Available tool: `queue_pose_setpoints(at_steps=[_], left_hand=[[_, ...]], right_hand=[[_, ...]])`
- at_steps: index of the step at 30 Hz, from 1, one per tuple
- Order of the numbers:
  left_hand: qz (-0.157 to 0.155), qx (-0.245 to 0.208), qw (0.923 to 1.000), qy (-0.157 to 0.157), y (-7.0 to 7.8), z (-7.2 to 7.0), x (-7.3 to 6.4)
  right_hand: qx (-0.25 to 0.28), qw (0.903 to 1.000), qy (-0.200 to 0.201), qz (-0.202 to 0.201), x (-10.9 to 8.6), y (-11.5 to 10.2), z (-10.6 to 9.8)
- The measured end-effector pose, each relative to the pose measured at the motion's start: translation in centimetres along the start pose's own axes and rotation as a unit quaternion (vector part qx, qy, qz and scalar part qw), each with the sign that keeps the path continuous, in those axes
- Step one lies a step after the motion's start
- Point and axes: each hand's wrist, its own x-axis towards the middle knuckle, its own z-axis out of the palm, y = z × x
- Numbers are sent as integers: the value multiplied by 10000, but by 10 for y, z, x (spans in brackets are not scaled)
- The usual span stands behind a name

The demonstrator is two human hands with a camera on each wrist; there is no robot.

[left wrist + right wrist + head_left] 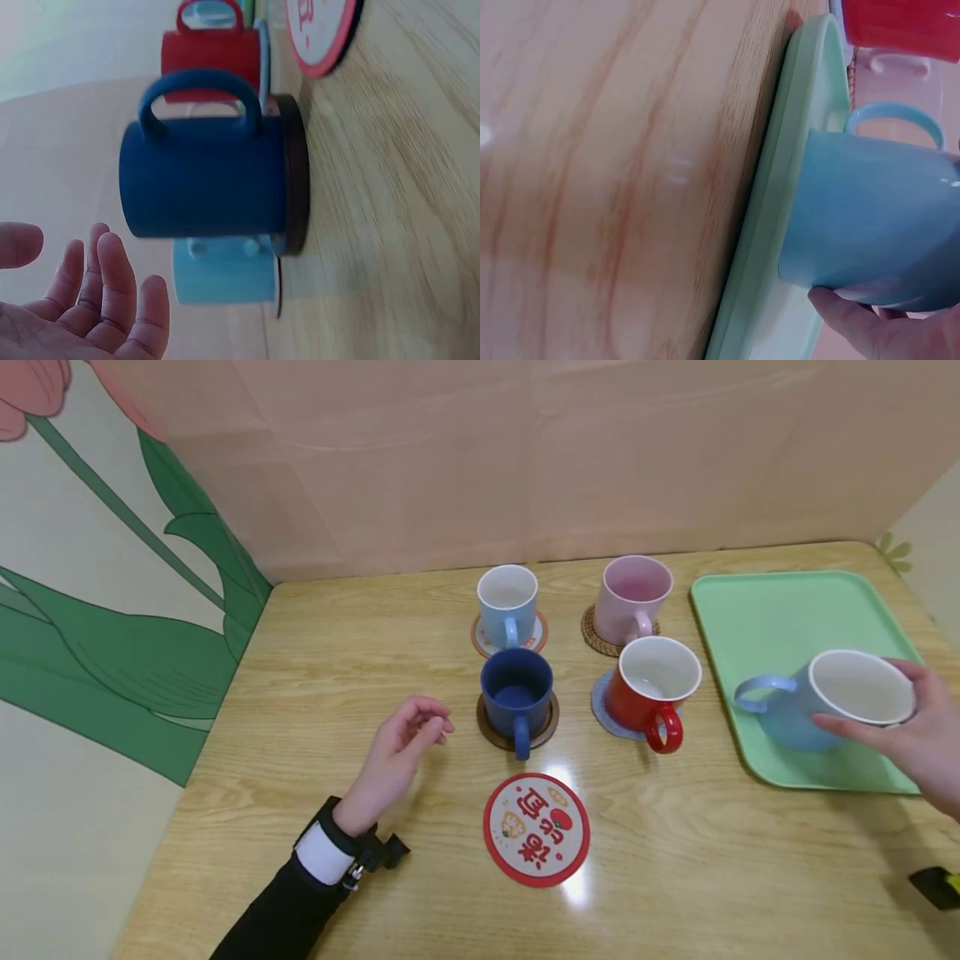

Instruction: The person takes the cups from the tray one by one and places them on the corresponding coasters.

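My right hand grips a light blue mug with a white inside, thumb on the near side and fingers around the far side. The mug's handle points left. It is at the green tray; I cannot tell whether its base touches the tray. In the right wrist view the thumb presses low on the mug. My left hand hovers over the table with relaxed fingers, holding nothing. Nearest to it stands a dark blue mug on a brown coaster, handle toward me.
Behind the dark blue mug stands a pale blue mug on a round coaster. A pink mug sits on a woven coaster, and a red mug on a blue one. A red-rimmed coaster lies bare in front.
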Motion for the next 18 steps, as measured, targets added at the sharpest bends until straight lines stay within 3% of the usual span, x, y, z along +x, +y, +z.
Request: queue_pose_setpoints(at_steps=[4, 10, 14, 18], left_hand=[[150, 245, 9986, -439, 10, 15, -5], [430, 390, 9866, -1524, 28, 47, 0], [554, 546, 9660, -2466, 36, 74, 11], [820, 1200, 9320, -3320, 46, 107, 24]], right_hand=[[-403, 9992, -68, -30, -4, 3, -1], [-20, 9993, -17, -367, -6, 5, 0], [43, 9987, -76, -509, -8, 4, 0], [69, 9980, -148, -617, -9, 7, -2]])
